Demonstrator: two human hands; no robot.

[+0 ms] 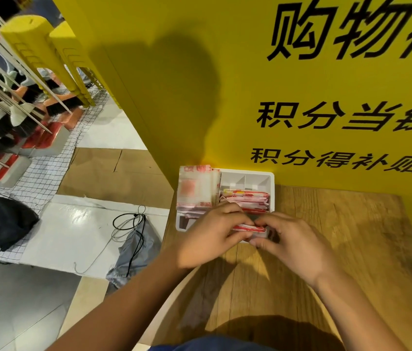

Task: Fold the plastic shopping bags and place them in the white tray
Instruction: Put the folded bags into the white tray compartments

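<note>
At frame centre, by the white tray (272, 178), I see left hand (210, 234) and right hand (293, 244) together; curled fingers (235, 220) pinch one folded bag (248, 228).

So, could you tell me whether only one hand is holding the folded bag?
No, the left hand and the right hand both pinch the folded bag at the near edge of the white tray.

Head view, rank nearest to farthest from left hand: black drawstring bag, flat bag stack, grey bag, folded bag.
1. folded bag: pinched in left hand.
2. flat bag stack: white tray, left compartment.
3. grey bag: floor, left.
4. black drawstring bag: floor, far left.
</note>
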